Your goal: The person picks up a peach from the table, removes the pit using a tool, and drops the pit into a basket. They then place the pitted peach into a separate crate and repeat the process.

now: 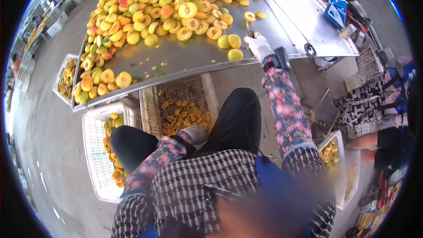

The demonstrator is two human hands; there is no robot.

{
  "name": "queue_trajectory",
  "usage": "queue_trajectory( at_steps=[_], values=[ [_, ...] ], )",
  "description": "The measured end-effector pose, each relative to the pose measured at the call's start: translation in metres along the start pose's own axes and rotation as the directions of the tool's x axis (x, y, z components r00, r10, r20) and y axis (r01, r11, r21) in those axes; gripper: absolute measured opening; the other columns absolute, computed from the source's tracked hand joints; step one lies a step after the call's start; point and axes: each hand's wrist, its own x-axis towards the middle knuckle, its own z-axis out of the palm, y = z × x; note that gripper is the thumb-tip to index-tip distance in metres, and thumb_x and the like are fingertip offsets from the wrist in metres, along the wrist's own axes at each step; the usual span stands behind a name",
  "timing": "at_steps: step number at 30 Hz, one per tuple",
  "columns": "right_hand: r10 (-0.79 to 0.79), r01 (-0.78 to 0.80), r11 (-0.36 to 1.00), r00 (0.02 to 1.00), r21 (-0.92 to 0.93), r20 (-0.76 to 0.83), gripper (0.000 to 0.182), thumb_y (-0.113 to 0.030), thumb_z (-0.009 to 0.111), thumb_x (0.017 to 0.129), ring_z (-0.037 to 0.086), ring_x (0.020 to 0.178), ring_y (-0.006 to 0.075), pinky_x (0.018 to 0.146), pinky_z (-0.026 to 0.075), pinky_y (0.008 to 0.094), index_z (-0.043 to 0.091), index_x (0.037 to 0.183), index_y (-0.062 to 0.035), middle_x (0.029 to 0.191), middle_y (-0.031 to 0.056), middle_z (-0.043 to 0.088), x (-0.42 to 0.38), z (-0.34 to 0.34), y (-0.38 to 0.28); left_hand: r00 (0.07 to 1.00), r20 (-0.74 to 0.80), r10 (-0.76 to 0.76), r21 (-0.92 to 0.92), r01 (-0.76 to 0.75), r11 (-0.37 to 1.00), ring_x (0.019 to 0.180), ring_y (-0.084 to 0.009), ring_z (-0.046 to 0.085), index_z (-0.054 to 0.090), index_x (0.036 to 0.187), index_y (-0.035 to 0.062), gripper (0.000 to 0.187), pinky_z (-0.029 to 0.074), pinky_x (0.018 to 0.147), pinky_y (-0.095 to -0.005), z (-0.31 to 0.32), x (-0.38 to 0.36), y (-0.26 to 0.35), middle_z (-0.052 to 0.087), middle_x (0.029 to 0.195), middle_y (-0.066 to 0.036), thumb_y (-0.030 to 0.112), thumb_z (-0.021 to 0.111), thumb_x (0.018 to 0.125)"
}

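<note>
A big heap of yellow peaches [167, 6], many cut in half with pits showing, lies on the metal table [185, 57]. My right hand [260, 46], in a white glove, is closed around a small dark metal hand tool [250, 31] at the table's front part. A peach half [249, 16] lies just beyond the tool's tip, and several peaches [231, 44] sit left of the hand. My left hand [197, 135], gloved and blurred, is low over the crate [150, 110] of small orange pieces [187, 117]; its fingers are hard to make out.
Below the table's left end stands a white basket [94, 145] with peaches. Another basket [66, 79] is beyond it. A blue box [336, 12] rests at the table's right end. At right, another person's legs [370, 143] are near a peach basket [332, 154].
</note>
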Motion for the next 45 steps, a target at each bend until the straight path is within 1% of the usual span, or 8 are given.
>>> queue_trajectory(
  at_steps=[3,7,9,14,19,34,41,45],
  values=[
    [-0.302,0.223,0.856,0.948,-0.465,-0.1,0.026,-0.024,0.056,0.086,0.063,0.07,0.0302,0.066,0.049,0.0401,0.063,0.102,-0.0045,0.076,0.0129,0.065,0.077,0.018,0.06,0.977,-0.177,0.122,-0.176,-0.153,0.972,0.112,-0.0306,0.06,0.056,0.128,0.0035,0.044,0.047,0.095,-0.0372,-0.064,-0.042,0.001,0.063,0.121,-0.018,0.032,0.055,0.094],
    [-0.599,0.75,0.351,0.64,-0.56,0.481,0.035,-0.028,0.053,0.089,0.062,0.096,0.0352,0.085,0.048,0.0416,0.062,0.106,0.0007,0.099,0.0209,0.064,0.079,0.068,0.042,0.781,-0.611,0.126,-0.573,-0.547,0.61,0.1,-0.0113,0.06,0.058,0.125,0.0008,0.031,0.048,0.087,-0.0243,-0.151,-0.096,-0.002,0.066,0.107,-0.005,0.005,0.056,0.095],
    [-0.248,0.435,0.817,0.858,-0.378,0.45,0.033,-0.029,0.052,0.09,0.061,0.096,0.0362,0.086,0.048,0.0419,0.063,0.1,0.0004,0.102,0.0206,0.062,0.038,0.101,-0.021,0.701,-0.713,-0.037,-0.561,-0.538,0.629,0.1,-0.0121,0.06,0.059,0.124,-0.0006,0.029,0.047,0.089,-0.0247,-0.177,-0.098,-0.025,0.066,0.106,-0.006,0.008,0.056,0.096],
    [-0.563,0.62,0.675,0.784,-0.401,0.263,0.039,-0.036,0.057,0.086,0.064,0.084,0.0324,0.074,0.051,0.0392,0.062,0.104,-0.0017,0.094,0.0182,0.066,0.137,0.048,-0.041,0.483,-0.824,-0.297,-0.558,-0.598,0.575,0.093,-0.0116,0.061,0.063,0.114,-0.0019,0.022,0.049,0.086,-0.0258,-0.189,-0.057,-0.089,0.067,0.099,-0.007,0.001,0.058,0.092],
    [-0.158,-0.048,0.915,0.87,-0.4,-0.467,0.051,-0.046,0.055,0.088,0.065,0.081,0.0275,0.073,0.051,0.0363,0.06,0.121,-0.0062,0.091,0.0108,0.067,0.306,-0.093,0.085,0.308,-0.911,-0.276,-0.355,-0.243,0.903,0.078,-0.0169,0.065,0.068,0.099,-0.0012,0.013,0.052,0.071,-0.0277,-0.192,-0.047,-0.078,0.067,0.088,-0.012,0.001,0.063,0.086],
    [-0.422,0.384,0.894,0.895,0.233,0.145,0.04,-0.025,0.064,0.088,0.058,0.099,0.0152,0.09,0.044,0.0294,0.06,0.12,-0.0003,0.108,0.0078,0.067,0.299,0.151,0.005,0.323,-0.899,-0.297,-0.387,-0.268,0.882,0.072,-0.0167,0.065,0.067,0.099,0.0009,0.015,0.051,0.066,-0.0264,-0.2,-0.049,-0.074,0.067,0.084,-0.011,0.0,0.065,0.084],
    [-0.361,0.414,0.904,0.871,-0.103,0.332,0.043,-0.036,0.061,0.087,0.061,0.099,0.0296,0.088,0.045,0.0343,0.059,0.115,-0.0044,0.104,0.0172,0.065,0.192,0.171,-0.029,0.415,-0.82,-0.394,-0.571,-0.637,0.518,0.092,-0.0197,0.065,0.059,0.117,-0.0019,0.033,0.05,0.084,-0.0266,-0.199,-0.046,-0.102,0.066,0.106,-0.015,0.005,0.065,0.086],
    [-0.356,0.386,0.921,0.793,0.045,0.495,0.037,-0.033,0.063,0.09,0.06,0.096,0.019,0.086,0.045,0.0311,0.06,0.113,-0.0034,0.104,0.012,0.066,0.135,0.145,-0.04,0.038,-0.992,0.119,0.112,-0.145,0.983,0.113,-0.0369,0.054,0.053,0.127,0.0006,0.047,0.044,0.097,-0.0413,-0.283,-0.039,-0.09,0.057,0.124,-0.019,0.012,0.066,0.083]
  ],
)
